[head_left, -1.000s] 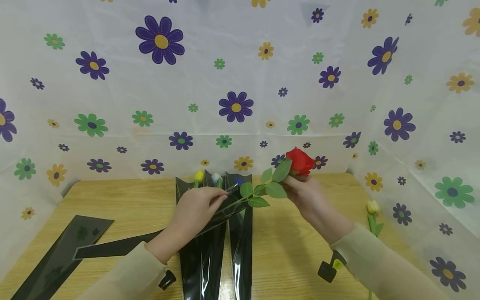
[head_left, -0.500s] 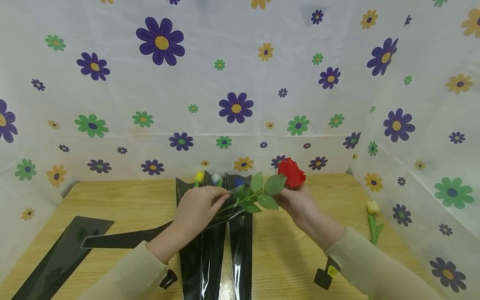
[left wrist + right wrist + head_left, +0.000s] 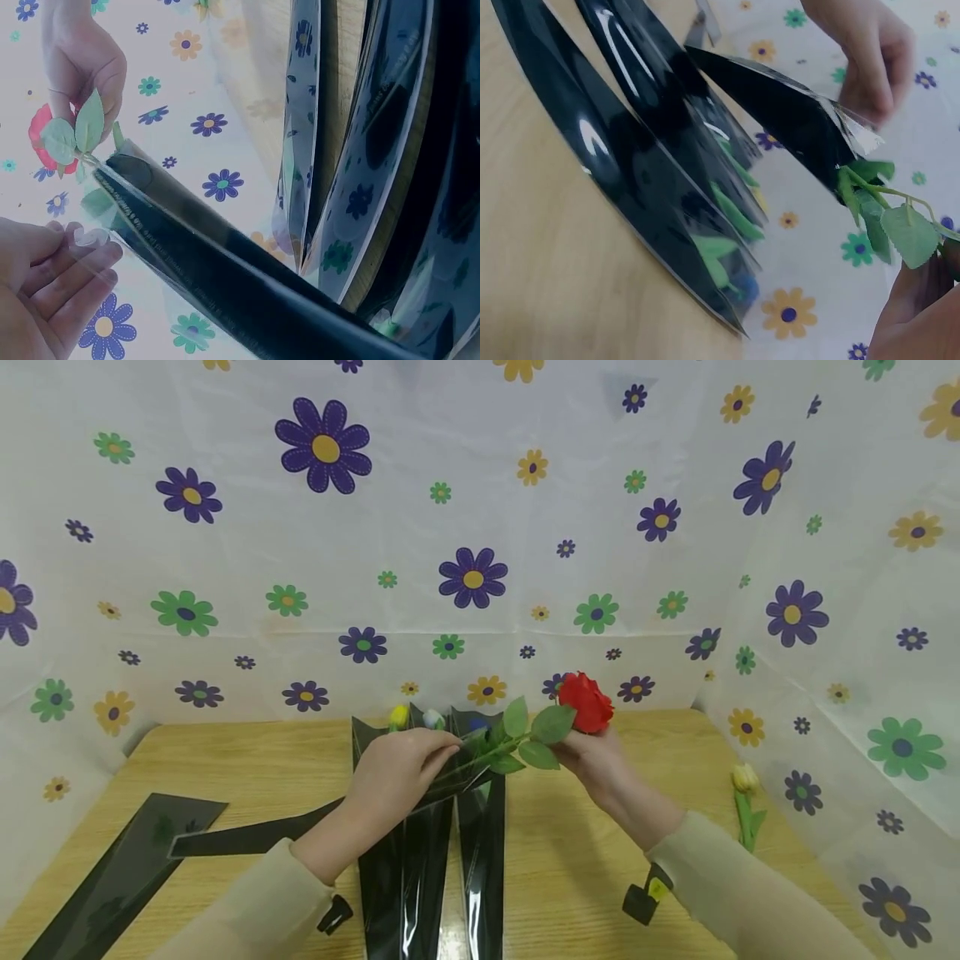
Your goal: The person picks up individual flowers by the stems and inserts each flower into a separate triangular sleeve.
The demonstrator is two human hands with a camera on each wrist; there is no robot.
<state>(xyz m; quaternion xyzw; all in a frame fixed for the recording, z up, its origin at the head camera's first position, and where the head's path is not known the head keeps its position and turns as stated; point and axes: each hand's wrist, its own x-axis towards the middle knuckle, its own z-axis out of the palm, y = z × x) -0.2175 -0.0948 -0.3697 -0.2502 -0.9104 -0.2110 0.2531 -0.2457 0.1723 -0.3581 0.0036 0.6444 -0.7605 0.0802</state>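
Observation:
My left hand (image 3: pixel 393 781) pinches the clear edge at the mouth of a black flower sleeve (image 3: pixel 210 247), whose narrow end points left above the table. In my right hand (image 3: pixel 607 772) is a red rose (image 3: pixel 585 702), gripped just below its bloom. Its stem slants down to the left into the sleeve's mouth. Some green leaves (image 3: pixel 911 234) stand outside the mouth, while others overlap its opening. The lower stem is hidden inside the dark film. In the left wrist view the clear film (image 3: pixel 91 238) shows between left thumb and fingers.
Below the hands lie black sleeves (image 3: pixel 482 860) holding a yellow tulip (image 3: pixel 399 717), a white flower (image 3: pixel 433 718) and a blue flower (image 3: pixel 478 724). Flat dark sleeves (image 3: pixel 127 877) rest at left. A pale yellow tulip (image 3: pixel 746 779) lies at right. A flower-printed curtain (image 3: pixel 472 485) stands behind the table.
My right hand has moved left and slightly down with the rose, bringing its leaves to the sleeve's mouth, then risen slightly. The sleeve's narrow end has shifted a little right and up.

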